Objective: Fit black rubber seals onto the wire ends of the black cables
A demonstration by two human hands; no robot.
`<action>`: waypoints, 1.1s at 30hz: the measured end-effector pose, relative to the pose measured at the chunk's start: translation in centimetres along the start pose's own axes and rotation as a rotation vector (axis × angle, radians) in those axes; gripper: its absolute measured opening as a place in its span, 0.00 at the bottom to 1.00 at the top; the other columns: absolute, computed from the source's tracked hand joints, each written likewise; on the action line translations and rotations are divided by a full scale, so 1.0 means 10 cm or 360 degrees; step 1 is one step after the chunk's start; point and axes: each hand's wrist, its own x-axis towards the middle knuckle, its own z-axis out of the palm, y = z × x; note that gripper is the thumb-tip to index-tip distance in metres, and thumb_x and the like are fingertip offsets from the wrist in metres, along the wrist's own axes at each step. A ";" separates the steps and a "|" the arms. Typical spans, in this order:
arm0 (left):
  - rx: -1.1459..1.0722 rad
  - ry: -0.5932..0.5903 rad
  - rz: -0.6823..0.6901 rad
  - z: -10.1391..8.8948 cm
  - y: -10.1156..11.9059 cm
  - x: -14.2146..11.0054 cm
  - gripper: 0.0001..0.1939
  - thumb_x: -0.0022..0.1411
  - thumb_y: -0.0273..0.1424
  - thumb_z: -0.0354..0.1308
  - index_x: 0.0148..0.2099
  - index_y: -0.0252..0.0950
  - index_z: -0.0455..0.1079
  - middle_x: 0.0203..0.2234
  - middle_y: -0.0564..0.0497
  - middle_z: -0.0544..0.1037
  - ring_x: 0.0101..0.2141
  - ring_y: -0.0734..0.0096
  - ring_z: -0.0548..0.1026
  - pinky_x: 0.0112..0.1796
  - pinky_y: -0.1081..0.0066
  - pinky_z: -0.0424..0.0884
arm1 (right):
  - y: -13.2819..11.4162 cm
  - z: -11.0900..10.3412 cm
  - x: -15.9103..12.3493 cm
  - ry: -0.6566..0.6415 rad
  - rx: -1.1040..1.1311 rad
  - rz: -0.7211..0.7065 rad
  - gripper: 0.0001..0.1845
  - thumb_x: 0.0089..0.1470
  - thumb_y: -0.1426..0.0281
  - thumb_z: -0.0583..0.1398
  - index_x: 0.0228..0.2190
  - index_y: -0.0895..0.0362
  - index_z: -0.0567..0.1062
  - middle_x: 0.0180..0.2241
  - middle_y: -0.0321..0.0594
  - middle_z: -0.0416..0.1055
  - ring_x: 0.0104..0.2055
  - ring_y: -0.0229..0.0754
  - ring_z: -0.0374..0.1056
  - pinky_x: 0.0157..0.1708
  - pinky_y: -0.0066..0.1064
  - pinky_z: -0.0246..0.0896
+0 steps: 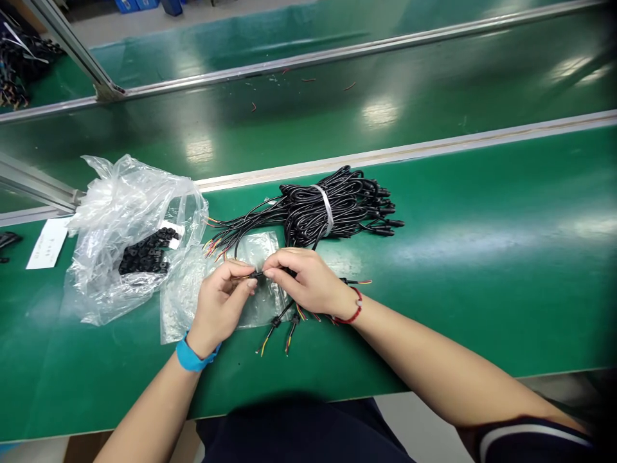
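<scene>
Close together over a flat clear bag, my two hands work at the end of a black cable. My left hand (218,302), with a blue wristband, pinches a small black grommet (255,274) and the coloured wires by it. Thumb and fingers of my right hand (311,280) close on the cable just beside it. Behind them lies a bundle of black cables (308,215), tied with a pale band, bare coloured wires to the left and connectors to the right. Cable ends (275,321) with black grommets fitted stick out below my right hand, which partly hides them.
A crumpled clear bag (103,215) holds many black grommets (144,254) at the left, beside a white paper slip (47,243). A metal rail (434,145) runs along the back of the green table. Wire scraps (308,80) lie beyond it.
</scene>
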 end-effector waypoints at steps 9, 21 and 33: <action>0.0241 0.0006 0.0122 0.07 -0.10 0.02 0.04 0.59 0.26 0.57 0.38 0.37 0.69 0.33 0.51 0.73 0.32 0.73 0.74 0.33 0.72 0.72 | 0.00 0.07 0.01 -0.0019 0.0146 0.0222 0.07 0.57 0.75 0.54 0.28 0.57 0.70 0.26 0.33 0.70 0.29 0.34 0.65 0.31 0.25 0.58; 0.0240 0.0132 0.0184 0.02 -0.06 0.02 0.06 0.58 0.28 0.59 0.39 0.37 0.69 0.34 0.50 0.74 0.31 0.72 0.75 0.32 0.72 0.73 | 0.03 -0.01 0.02 0.0081 -0.0035 -0.0062 0.04 0.58 0.73 0.57 0.30 0.57 0.71 0.29 0.35 0.72 0.33 0.36 0.66 0.39 0.30 0.57; 0.0546 0.0012 0.0233 0.02 -0.03 0.01 0.06 0.57 0.32 0.58 0.38 0.40 0.71 0.33 0.50 0.78 0.33 0.66 0.77 0.35 0.68 0.76 | 0.02 0.02 0.02 -0.0015 -0.0240 -0.0070 0.06 0.57 0.72 0.56 0.29 0.56 0.71 0.29 0.34 0.74 0.33 0.34 0.68 0.40 0.28 0.57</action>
